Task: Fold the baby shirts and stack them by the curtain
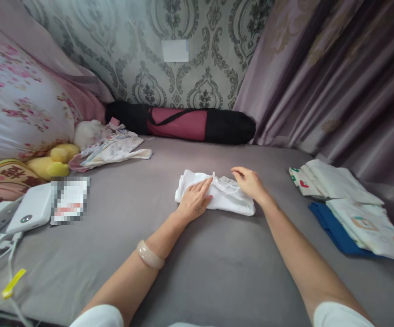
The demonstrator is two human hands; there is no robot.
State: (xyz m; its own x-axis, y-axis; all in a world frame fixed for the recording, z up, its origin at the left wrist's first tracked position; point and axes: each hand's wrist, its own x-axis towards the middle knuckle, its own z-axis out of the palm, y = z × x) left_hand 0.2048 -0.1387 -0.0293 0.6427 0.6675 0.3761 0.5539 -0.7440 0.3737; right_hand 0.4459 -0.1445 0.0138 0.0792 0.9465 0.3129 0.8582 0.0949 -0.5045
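Observation:
A folded white garment with a ruffled, gathered upper edge lies on the grey bed sheet in front of me. My left hand rests flat across its left part, fingers stretched out together towards the gathers. At the garment's upper right edge is my right hand, its fingers slightly bent and pointing left, with a small gap between thumb and forefinger. Nothing shows between those fingers. Part of the garment is hidden beneath the left hand.
Folded clothes lie at right, with a blue piece among them. Crumpled printed clothes and yellow plush toys are at left, near a white power bank and cables. A black and maroon bag lies along the wall.

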